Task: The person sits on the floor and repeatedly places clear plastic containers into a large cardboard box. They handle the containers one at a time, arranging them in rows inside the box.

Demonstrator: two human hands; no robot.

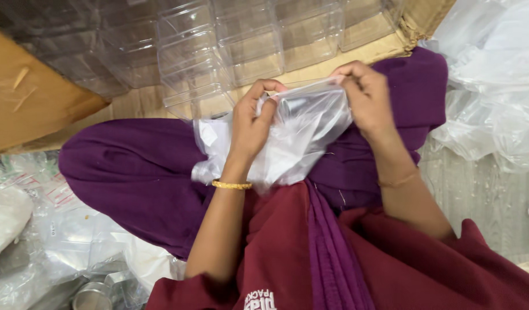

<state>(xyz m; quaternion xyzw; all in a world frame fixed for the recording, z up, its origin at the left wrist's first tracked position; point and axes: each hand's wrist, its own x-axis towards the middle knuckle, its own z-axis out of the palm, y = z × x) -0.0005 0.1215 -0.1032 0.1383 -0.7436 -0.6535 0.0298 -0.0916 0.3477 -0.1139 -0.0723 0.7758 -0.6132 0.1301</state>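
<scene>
I hold a clear plastic bag (302,135) over my lap, which is covered in purple cloth (138,172). My left hand (252,123) pinches the bag's top edge on the left, fingers closed on the film. At the right corner of the same edge my right hand (365,97) grips it. The bag's mouth is stretched between the two hands and its body hangs crumpled below them. A gold bangle sits on my left wrist and a thin band on my right wrist.
Several clear plastic boxes (218,51) stand in rows in a cardboard carton (40,97) just beyond my hands. Heaps of clear plastic bags (494,86) lie at the right, more plastic packets (52,229) at the lower left, with a small metal cup (92,297).
</scene>
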